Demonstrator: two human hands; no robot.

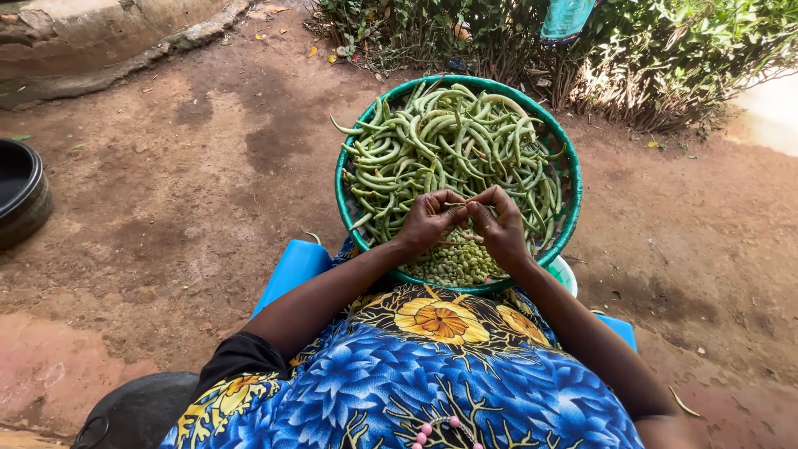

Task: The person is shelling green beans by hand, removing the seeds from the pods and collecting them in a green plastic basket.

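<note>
Bare red-brown earth (pixel 191 191) fills most of our view, damp-dark in patches, with a low stone kerb (pixel 108 46) at the top left and scrubby green bushes (pixel 665 50) along the top right. A blue-and-yellow flowered dress (pixel 432 374) covers our lap in the foreground, over a blue seat (pixel 291 270) whose corners show on both sides.

On our knees sits 1 round green woven basket (pixel 568 170), heaped with long green bean pods (pixel 440 141); a smaller pile of shelled pale-green beans (pixel 455 262) lies at its near edge, just below our hands. A black tub (pixel 21 195) sits at the left edge, well apart, and a dark rounded vessel (pixel 137 411) lies by our left side at the bottom.

Our 2 hands meet over the basket's near half. The left hand (pixel 428 220) and right hand (pixel 499 229) are drawn together, fingertips touching, pinched on 1 thin pod (pixel 455 204) held between them; it is too small to say whether it is split.
</note>
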